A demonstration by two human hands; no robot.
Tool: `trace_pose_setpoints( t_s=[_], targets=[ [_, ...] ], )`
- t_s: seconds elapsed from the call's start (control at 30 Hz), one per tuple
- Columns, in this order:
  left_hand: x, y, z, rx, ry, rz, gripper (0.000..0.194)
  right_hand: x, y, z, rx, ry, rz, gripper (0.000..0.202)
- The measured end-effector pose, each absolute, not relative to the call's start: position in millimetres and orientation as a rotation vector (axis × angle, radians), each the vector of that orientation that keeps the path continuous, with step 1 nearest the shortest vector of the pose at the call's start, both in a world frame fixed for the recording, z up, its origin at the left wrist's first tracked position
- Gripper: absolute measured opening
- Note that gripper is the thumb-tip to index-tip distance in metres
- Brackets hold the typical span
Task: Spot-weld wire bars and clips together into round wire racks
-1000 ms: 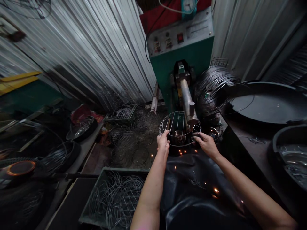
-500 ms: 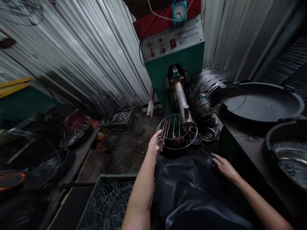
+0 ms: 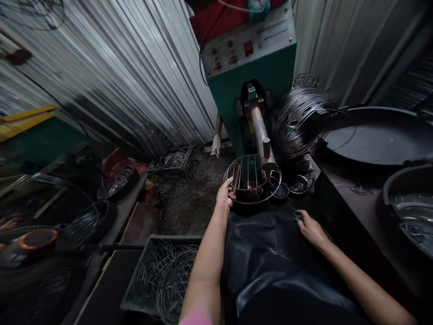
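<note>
My left hand (image 3: 225, 194) is closed on the left side of a round wire rack (image 3: 256, 202), a frame of thin rings crossed by straight wires. The rack sits around the lower end of the metal arm (image 3: 260, 128) of a green machine (image 3: 221, 95). Over the right edge of the dark apron (image 3: 257, 243), my right hand (image 3: 309, 228) has its thumb and fingers pinched together on a small, thin piece of wire. A few short wires (image 3: 277, 250) lie on the apron.
Coiled wire (image 3: 301, 119) stands right of the machine. Farther right are a large shallow pan (image 3: 379, 140) and a deep black pan (image 3: 389, 212). A green bin (image 3: 135, 289) of wire rings is at lower left. Two small dishes, one a wire-filled dish (image 3: 298, 184), lie near the rack.
My right hand has drawn its fingers together, and a thin wire now shows between them. My left hand still holds the rack. The view has shifted slightly.
</note>
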State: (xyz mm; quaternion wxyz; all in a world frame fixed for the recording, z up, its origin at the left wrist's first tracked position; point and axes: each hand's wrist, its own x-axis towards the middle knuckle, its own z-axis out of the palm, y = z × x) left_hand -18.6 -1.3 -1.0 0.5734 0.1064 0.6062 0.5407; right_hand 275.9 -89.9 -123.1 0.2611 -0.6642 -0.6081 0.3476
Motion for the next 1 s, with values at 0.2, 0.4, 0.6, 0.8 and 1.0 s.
trace_pose_setpoints(
  t_s=[0.2, 0.4, 0.6, 0.8, 1.0],
  targets=[
    [-10, -14, -4, 0.200, 1.454, 1.394, 0.034, 257, -90, -63, -1.490, -1.512, 1.125, 0.015],
    [10, -26, -6, 0.191, 1.368, 1.591, 0.037, 208, -59, -6, -1.137, -1.412, 1.157, 0.024],
    [11, -21, -2, 0.246, 1.335, 1.653, 0.039, 203, -42, -16, -1.192, -1.566, 1.094, 0.023],
    [11, -17, -4, 0.240, 1.309, 1.668, 0.040, 205, -37, -11, -1.214, -1.562, 1.151, 0.022],
    [9, -14, -4, 0.254, 1.287, 1.675, 0.042, 206, -24, -5, -1.206, -1.421, 1.332, 0.024]
  ],
)
